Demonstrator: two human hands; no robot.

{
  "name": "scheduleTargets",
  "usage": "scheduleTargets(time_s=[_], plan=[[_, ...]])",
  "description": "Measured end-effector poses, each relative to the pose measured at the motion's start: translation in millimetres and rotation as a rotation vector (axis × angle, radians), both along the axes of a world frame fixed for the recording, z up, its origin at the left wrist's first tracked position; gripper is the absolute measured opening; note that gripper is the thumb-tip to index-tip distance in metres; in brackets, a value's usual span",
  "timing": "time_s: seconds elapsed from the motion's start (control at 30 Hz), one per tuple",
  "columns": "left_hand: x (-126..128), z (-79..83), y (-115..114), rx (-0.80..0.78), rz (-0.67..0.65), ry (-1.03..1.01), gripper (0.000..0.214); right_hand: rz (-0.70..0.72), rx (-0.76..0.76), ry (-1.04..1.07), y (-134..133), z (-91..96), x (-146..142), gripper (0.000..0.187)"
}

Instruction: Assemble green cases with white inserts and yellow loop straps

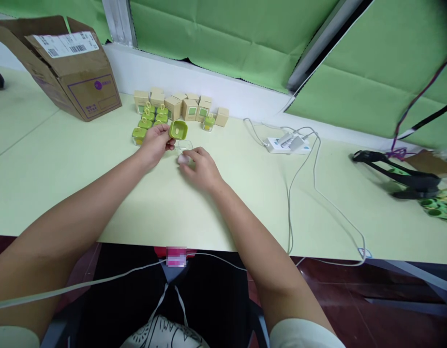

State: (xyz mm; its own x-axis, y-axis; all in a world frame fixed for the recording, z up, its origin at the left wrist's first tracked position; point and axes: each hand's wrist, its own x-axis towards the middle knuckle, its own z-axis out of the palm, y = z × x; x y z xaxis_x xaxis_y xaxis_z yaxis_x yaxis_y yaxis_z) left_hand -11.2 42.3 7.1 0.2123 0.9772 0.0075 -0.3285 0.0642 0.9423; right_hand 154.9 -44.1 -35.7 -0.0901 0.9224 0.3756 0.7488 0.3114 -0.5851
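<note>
My left hand (157,144) is closed on a green square lid (178,130), holding it up with its hollow underside facing me. Just below the lid, a small clear container (183,145) stands on the table. My right hand (201,168) pinches a small whitish piece (183,158) beside the container; its exact kind I cannot make out. Close behind my left hand, several small clear containers with green looped lids (145,123) stand in rows, partly hidden by the hand. One more lidded container (209,123) stands apart to the right.
Several small cardboard boxes (190,109) line the back of the table. A large open carton (74,77) stands at the left. To the right lie a white power strip (288,145) with cables and a black stand-like object (401,174). The table's front edge (136,243) is near me.
</note>
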Motion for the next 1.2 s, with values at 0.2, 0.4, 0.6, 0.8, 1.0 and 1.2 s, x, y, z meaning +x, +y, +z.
scheduleTargets(time_s=[0.2, 0.4, 0.6, 0.8, 1.0, 1.2], plan=[[-0.3, -6.6, 1.9, -0.013, -0.015, 0.007, 0.019, -0.029, -0.063, -0.048, -1.9, 4.7, -3.3, 0.025], [-1.0, -10.1, 5.4, -0.003, -0.004, 0.023, 0.019, -0.045, -0.051, 0.213, 0.8, 6.4, -0.5, 0.029], [0.9, -13.8, 8.1, 0.081, 0.000, 0.102, 0.023, -0.062, 0.042, 0.854, 13.7, 5.6, 8.7, 0.056], [4.5, -21.4, 8.7, 0.283, 0.026, 0.205, 0.031, -0.009, -0.025, 1.006, 14.3, 6.5, 4.8, 0.074], [6.9, -35.4, 14.0, 0.433, 0.071, 0.245, 0.027, 0.002, -0.025, 1.001, 12.7, 6.0, -0.9, 0.072], [7.0, -46.0, 17.4, 0.593, 0.107, 0.263, 0.021, 0.024, -0.013, 1.002, 13.0, 5.0, -4.1, 0.070]])
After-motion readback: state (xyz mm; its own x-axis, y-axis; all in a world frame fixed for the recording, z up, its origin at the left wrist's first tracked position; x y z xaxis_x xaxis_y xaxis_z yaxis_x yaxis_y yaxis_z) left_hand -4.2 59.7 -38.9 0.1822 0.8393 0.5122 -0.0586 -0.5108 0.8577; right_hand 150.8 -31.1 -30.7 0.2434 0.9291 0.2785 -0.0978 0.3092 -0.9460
